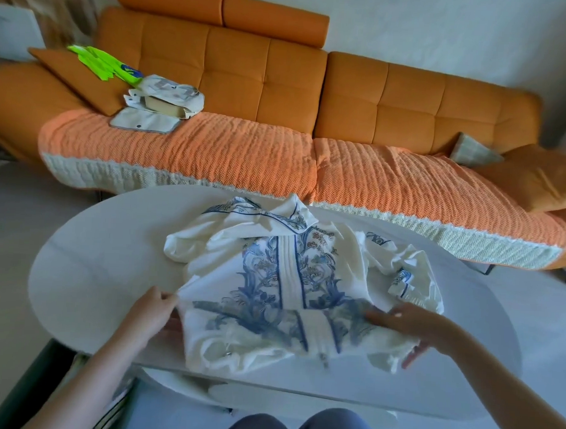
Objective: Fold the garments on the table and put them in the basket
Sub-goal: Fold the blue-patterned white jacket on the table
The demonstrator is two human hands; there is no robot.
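A white garment [284,280] with a blue floral print and blue stripes lies spread and crumpled on the oval white table [101,270]. Its collar points toward the sofa and its hem hangs toward me. My left hand [152,312] grips the garment's left edge near the hem. My right hand [407,322] grips the cloth on the right side, with some fingers tucked beneath the fabric. No basket shows in this view.
An orange sofa [379,98] with an orange-and-cream cover runs behind the table. On its left seat lie a pale folded garment [163,99] and a neon green cloth [102,62]. My knees [300,428] are at the table's near edge. A striped object [114,405] sits below left.
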